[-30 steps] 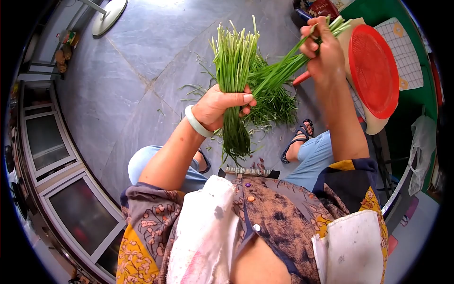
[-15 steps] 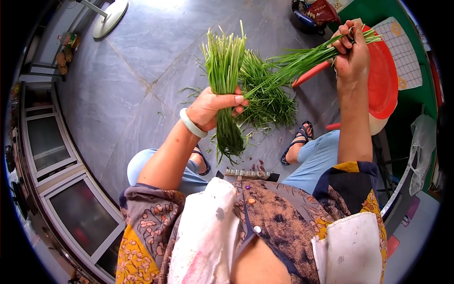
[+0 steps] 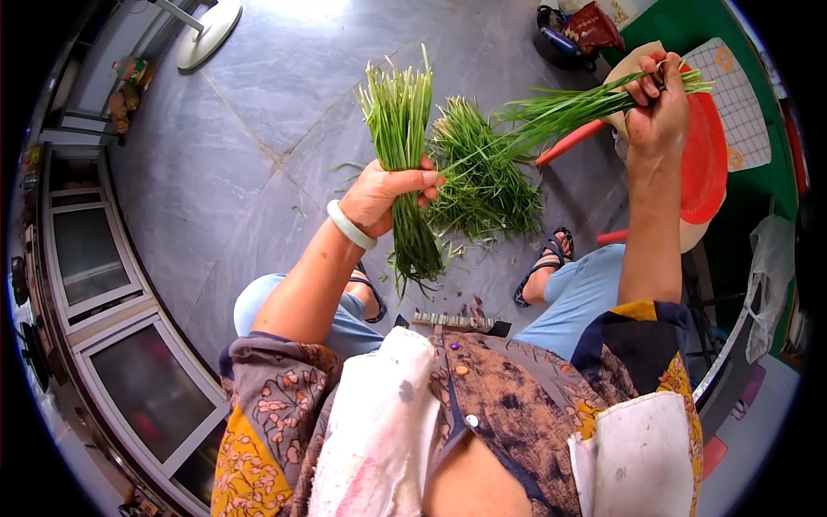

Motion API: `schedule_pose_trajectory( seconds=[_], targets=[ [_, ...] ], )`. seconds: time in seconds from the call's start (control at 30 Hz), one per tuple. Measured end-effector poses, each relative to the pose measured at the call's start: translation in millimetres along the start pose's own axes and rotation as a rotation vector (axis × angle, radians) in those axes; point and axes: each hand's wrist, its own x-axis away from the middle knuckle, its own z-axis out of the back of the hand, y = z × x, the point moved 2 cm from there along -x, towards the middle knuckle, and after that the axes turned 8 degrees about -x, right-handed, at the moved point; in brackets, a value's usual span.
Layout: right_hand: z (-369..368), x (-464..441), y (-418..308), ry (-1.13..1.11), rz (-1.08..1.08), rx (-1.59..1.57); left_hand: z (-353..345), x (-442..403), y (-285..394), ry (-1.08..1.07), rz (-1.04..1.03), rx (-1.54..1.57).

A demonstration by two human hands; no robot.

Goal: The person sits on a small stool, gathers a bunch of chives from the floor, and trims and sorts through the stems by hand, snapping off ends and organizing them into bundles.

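Observation:
My left hand (image 3: 383, 198), a pale bangle at its wrist, is closed around a thick upright bunch of chives (image 3: 398, 121). The cut pale ends point away from me and the dark leaf tips hang toward my lap. Out to the right, my right hand (image 3: 659, 108) grips a thinner bunch of chives (image 3: 560, 112) near its pale stem ends. Its leaves stretch left above the floor, and a few strands run to my left thumb. Between and below the hands, a loose pile of chives (image 3: 495, 194) lies on the floor.
A stool with a red seat (image 3: 705, 168) and red legs stands at the right, beneath my right hand. Beside it is a green surface with a checked cloth (image 3: 730, 103). Glass-fronted cabinets (image 3: 90, 250) line the left. A round white base (image 3: 211, 34) stands at the far left.
My right hand has moved slightly right and toward me with its chives, drawing them farther from my left hand. The left bunch has shifted a little left.

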Motion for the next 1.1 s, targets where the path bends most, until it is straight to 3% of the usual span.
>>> schedule_pose_trajectory(
  seconds=[0.3,0.37,0.47,0.6,0.63,0.7,0.73,0.77,0.93,1.1],
  targets=[
    [-32,12,-18,0.126,0.212,0.117,9,-9,-3,0.08,-0.029,0.025],
    [-26,9,-26,0.0,0.214,0.037,10,-9,-2,0.105,-0.034,0.036],
    [-34,14,-31,0.081,0.27,0.28,13,-11,-4,0.126,-0.036,0.07],
    [-39,23,-1,-0.213,-0.079,0.47,5,-9,-1,0.045,-0.035,0.095],
    [-43,30,8,-0.298,-0.112,0.673,2,-8,0,0.02,-0.03,0.1],
    [-53,48,37,-0.31,-0.208,0.643,-3,-7,1,-0.055,-0.031,0.14],
    [-68,61,44,-0.214,-0.374,0.503,-5,-6,2,-0.092,-0.034,0.164],
    [-65,64,51,-0.372,-0.46,0.47,-7,-5,3,-0.129,-0.038,0.188],
    [-65,78,78,-0.321,-0.595,0.432,-11,-2,4,-0.226,-0.04,0.226],
    [-80,89,89,-0.371,-0.586,0.577,-22,3,9,-0.224,-0.001,0.206]
  ],
)
